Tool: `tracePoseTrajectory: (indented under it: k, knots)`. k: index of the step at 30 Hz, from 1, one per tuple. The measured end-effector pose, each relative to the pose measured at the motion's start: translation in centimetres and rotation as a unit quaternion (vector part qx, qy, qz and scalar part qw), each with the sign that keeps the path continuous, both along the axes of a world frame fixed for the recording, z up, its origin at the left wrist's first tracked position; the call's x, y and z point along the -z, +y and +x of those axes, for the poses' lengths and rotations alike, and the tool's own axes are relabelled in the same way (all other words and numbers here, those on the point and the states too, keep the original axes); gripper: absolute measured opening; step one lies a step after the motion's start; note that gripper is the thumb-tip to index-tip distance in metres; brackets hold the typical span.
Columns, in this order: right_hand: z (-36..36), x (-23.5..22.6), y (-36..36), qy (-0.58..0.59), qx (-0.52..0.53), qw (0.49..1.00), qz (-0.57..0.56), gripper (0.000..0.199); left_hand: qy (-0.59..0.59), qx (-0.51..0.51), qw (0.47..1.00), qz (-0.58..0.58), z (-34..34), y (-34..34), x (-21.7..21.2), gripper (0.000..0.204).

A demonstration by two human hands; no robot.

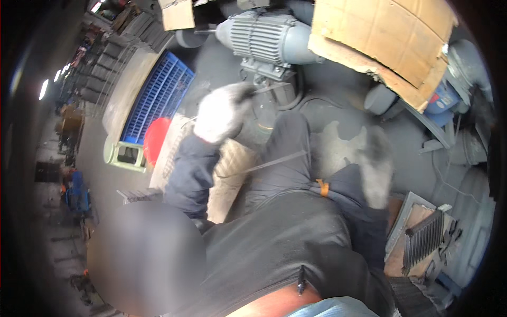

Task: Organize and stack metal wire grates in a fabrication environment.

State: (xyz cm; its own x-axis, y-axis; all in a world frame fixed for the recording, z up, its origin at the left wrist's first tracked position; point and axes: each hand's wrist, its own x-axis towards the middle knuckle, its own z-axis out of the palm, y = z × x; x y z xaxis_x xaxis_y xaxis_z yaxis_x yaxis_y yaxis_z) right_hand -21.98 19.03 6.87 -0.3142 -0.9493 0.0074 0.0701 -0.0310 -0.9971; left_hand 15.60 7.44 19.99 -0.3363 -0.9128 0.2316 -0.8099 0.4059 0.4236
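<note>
Dark jacket (296, 248) fills the foreground. Left hand (219, 113) (gloved, blurred) is raised near the grey motor (264, 37), grip unclear. Right hand (376, 169) rests open beside the knee (288, 142), holding nothing. Thin rod (264, 165) lies across the lap.

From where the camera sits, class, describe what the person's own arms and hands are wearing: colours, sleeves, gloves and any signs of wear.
Both hands wear pale grey-white knitted work gloves. The left hand has a glove darkened at the fingertips; the right hand has one smudged dark grey with grime. Both forearms are covered by dark navy sleeves, loose and creased. An orange band shows close to the right sleeve.
</note>
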Motion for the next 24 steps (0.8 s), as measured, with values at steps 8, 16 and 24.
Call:
tracePoseTrajectory:
  k: [8,16,24]
  knots:
    - [0.7,-0.8,-3.5,-0.053,0.022,0.997,0.052,0.012,0.120,0.110,0.970,-0.180,-15.0,-2.4,3.6,0.071]
    - [-8.3,4.2,-2.9,-0.148,0.124,0.977,0.094,0.020,0.426,0.018,0.759,0.491,-21.4,-4.7,18.8,0.045]
    - [-7.0,5.4,-5.2,-0.157,0.132,0.961,0.185,0.027,0.466,-0.057,0.744,0.476,-20.6,-4.8,19.1,0.035]
